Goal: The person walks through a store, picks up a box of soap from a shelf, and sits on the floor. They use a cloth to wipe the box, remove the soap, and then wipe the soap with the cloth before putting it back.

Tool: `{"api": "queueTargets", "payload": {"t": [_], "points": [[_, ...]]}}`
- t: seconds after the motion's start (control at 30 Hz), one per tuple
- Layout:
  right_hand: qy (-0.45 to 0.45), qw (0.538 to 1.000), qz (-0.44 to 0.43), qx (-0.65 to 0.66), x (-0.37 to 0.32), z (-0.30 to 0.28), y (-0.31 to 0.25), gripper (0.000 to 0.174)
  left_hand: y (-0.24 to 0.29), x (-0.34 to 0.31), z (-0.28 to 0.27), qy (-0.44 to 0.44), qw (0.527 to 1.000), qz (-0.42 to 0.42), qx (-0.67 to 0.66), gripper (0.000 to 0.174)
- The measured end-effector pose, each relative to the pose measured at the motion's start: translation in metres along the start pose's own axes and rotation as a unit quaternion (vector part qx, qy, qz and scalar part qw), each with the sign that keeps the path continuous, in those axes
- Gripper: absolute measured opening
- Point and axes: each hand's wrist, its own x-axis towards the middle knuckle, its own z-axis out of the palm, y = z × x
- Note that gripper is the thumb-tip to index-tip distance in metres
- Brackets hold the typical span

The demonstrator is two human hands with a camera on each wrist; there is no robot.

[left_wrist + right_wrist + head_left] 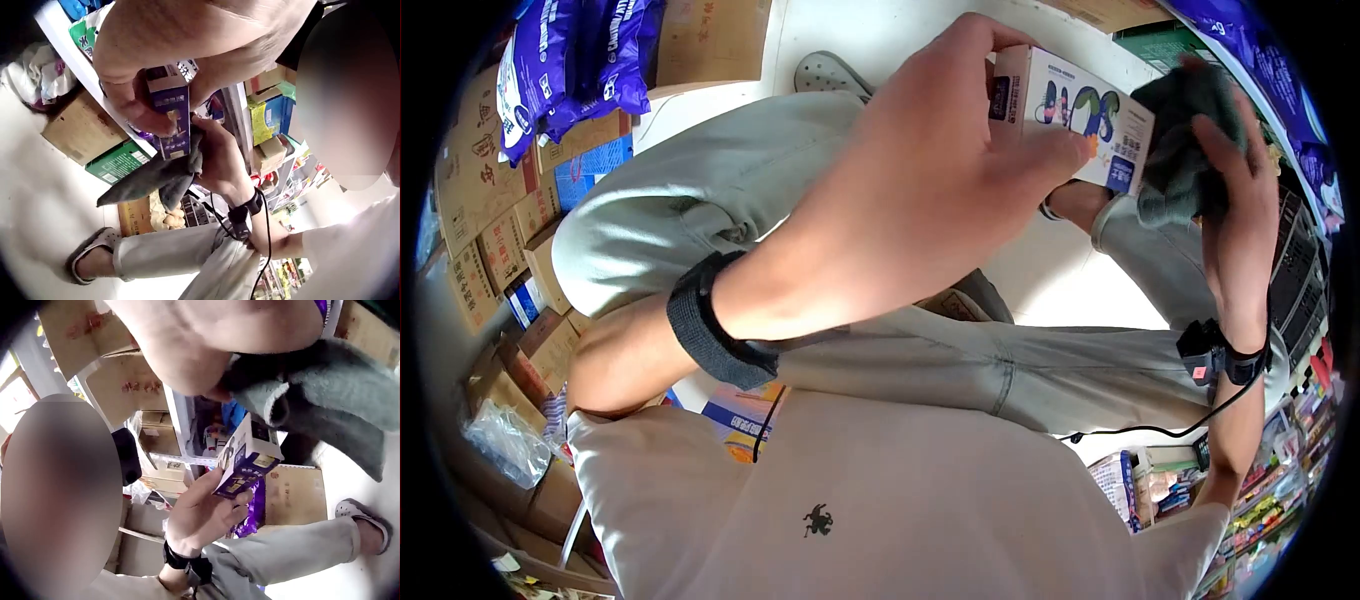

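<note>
My left hand [950, 170] grips a small white and purple carton [1075, 105], thumb across its printed front and fingers behind. In the left wrist view a narrow purple side of the carton [173, 112] faces the camera. A dark grey-green cloth [1180, 140] is bunched in my right hand [1240, 190], right at the carton's end. The right wrist view shows the cloth [325, 394] hanging in loose folds beside the carton [250, 456]. Both hands are raised above my bent legs.
Brown cardboard boxes [490, 170] and purple packets [615, 60] are stacked on the left. At the right stands a dark crate [1297, 265], near shelves of small goods [1280, 480]. A cable [1160, 430] runs from the right wrist. A grey clog [830, 75] is on the pale floor.
</note>
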Motion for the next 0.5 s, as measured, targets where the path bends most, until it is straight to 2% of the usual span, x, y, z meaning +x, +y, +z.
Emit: {"api": "queueTargets", "payload": {"t": [0.03,0.07,0.1,0.13,0.17,0.2,0.27,0.4,0.47,0.5], "points": [[0.019,0.974,-0.138,-0.178,-0.004,-0.013,0.017,0.048,-0.028,0.005,0.001,-0.014,0.999,0.044,0.029,0.044],[0.052,0.967,-0.173,-0.182,-0.005,-0.010,0.018,0.050,-0.040,0.006,0.003,-0.016,0.996,0.073,0.056,0.044],[0.054,0.988,-0.135,-0.043,-0.007,-0.001,0.007,0.053,-0.049,0.006,0.005,-0.017,0.991,0.103,0.083,0.044],[0.055,0.989,-0.103,0.096,-0.010,0.008,-0.001,0.056,-0.053,0.005,0.009,-0.007,0.987,0.116,0.110,0.043],[0.030,0.984,-0.098,0.145,-0.015,0.018,-0.011,0.059,-0.054,0.004,0.009,-0.013,0.986,0.113,0.121,0.043],[0.020,0.983,-0.117,0.137,-0.021,0.026,-0.017,0.058,-0.054,0.004,0.009,-0.018,0.985,0.110,0.133,0.043],[-0.038,0.982,-0.181,0.038,-0.031,0.041,-0.027,0.057,-0.053,0.006,0.006,-0.063,0.989,0.070,0.115,0.044],[-0.127,0.964,-0.207,-0.112,-0.030,0.052,-0.035,0.052,-0.068,0.004,0.007,-0.077,0.984,0.101,0.122,0.048],[-0.129,0.947,-0.227,-0.186,-0.021,0.048,-0.037,0.053,-0.072,0.000,0.010,-0.086,0.978,0.144,0.126,0.050],[-0.125,0.942,-0.231,-0.206,-0.019,0.048,-0.035,0.054,-0.060,-0.002,0.006,-0.121,0.979,0.108,0.126,0.051]]}}
